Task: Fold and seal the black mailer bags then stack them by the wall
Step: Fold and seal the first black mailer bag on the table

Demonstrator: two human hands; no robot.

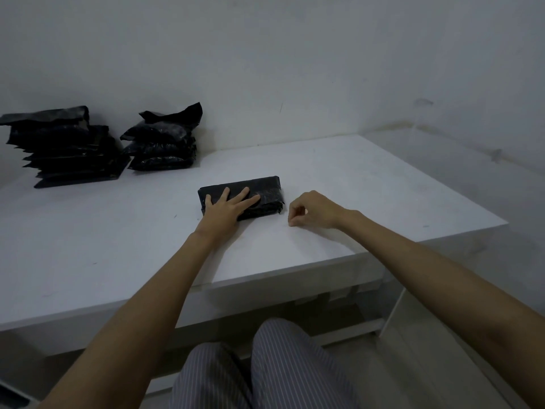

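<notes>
A folded black mailer bag [265,190] lies flat on the white table [118,246], near its middle. My left hand [227,206] presses down on the bag's left half with straight, spread fingers. My right hand [312,209] hovers just right of the bag, apart from it, fingers curled with thumb and forefinger close together; nothing shows between them. Two stacks of black mailer bags stand against the wall at the back left: a taller, wider stack [67,149] and a smaller stack [162,143] to its right.
The white wall [295,69] runs behind the table. The table's right edge [460,234] and front edge drop off close to my arms. My striped trouser legs [265,367] show below the table's front.
</notes>
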